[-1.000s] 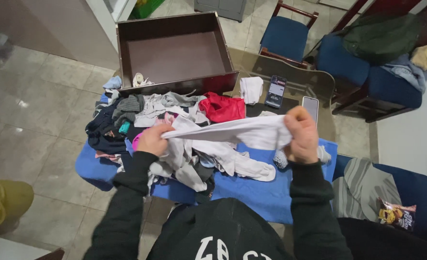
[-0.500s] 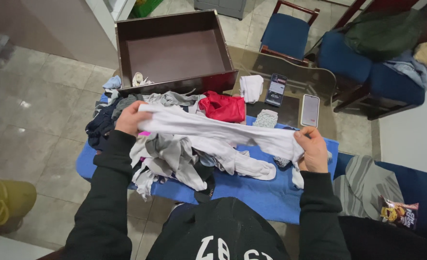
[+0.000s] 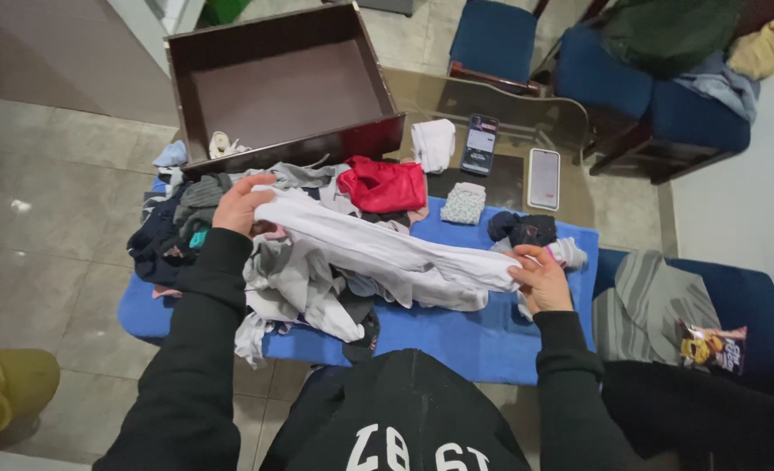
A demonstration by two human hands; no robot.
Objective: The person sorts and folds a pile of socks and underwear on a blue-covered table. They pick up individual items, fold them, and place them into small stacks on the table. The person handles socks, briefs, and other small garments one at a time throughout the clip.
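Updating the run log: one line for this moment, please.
left hand: grips white garment | right hand: grips other end | garment stretched over clothes pile

Left hand (image 3: 240, 204) and right hand (image 3: 540, 277) gripping white garment (image 3: 387, 253), clothes pile (image 3: 230, 235) beneath

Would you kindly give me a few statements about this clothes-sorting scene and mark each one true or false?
1. Both hands hold the same white garment. True: the left hand grips one end and the right hand the other.
2. The dark wooden drawer is packed with folded clothes. False: it looks empty inside, with only a small pale item lying outside by its front corner.
3. A red garment lies just in front of the drawer. True.
4. Only one phone lies on the table. False: two phones lie side by side beyond the blue cloth.
5. The snack packet lies on the clothes pile. False: it lies off to the right, on a blue seat.
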